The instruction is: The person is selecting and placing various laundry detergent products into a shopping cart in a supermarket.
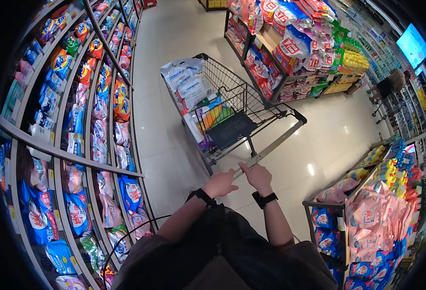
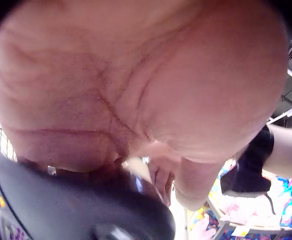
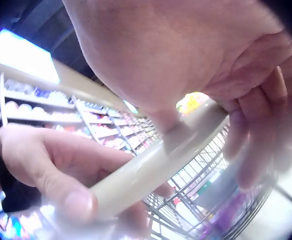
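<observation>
A wire shopping cart (image 1: 244, 96) stands ahead of me, with its pale handle bar (image 1: 281, 138) running diagonally. My left hand (image 1: 221, 183) grips the handle's near end, by a dark end cap (image 2: 81, 200). In the right wrist view the left thumb (image 3: 78, 202) lies over the bar and fingers show beneath it. My right hand (image 1: 258, 176) holds the bar just beside the left, thumb on one side and fingers (image 3: 258, 135) hanging over the other. White and blue packages (image 1: 189, 82) lie in the cart, with colourful packs near the black child-seat panel (image 1: 232, 129).
Shelves of detergent bags (image 1: 77, 116) line the left side. A display of red and white bags (image 1: 290, 43) rises beyond the cart. Another stack of pink bags (image 1: 372, 208) stands at lower right. Tiled floor (image 1: 160, 140) runs between. Another person (image 1: 392, 84) is at far right.
</observation>
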A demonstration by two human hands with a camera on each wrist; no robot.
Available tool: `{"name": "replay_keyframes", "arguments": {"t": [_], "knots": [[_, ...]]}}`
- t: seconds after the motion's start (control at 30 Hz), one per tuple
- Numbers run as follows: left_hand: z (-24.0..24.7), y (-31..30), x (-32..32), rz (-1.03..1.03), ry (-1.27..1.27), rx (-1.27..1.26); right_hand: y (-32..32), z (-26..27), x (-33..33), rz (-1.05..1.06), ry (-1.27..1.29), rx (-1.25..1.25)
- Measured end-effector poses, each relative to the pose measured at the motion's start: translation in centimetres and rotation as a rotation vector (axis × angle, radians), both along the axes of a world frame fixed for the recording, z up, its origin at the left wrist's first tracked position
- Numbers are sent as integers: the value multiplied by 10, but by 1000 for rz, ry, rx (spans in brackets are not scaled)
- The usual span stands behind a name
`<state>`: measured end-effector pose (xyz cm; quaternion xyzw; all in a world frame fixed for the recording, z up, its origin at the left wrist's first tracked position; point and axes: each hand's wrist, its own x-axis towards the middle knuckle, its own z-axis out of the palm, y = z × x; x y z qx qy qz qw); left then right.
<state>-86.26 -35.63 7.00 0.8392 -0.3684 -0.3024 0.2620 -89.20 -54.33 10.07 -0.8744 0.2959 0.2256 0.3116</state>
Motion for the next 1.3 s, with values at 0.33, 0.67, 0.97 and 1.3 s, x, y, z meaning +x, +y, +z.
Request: {"name": "replay_keyframes", "arguments": {"t": [0.33, 0.67, 0.97, 1.3], "knots": [[-24, 87, 139, 360, -443, 266, -107, -69, 181, 529, -632, -683], [-12, 185, 294, 370, -503, 296, -41, -75, 303, 524, -628, -533], [-25, 280, 404, 439, -653, 294, 56, -81, 370, 561, -544, -512], [-25, 341, 499, 443, -761, 290, 106, -55, 454, 771, -350, -312]]}}
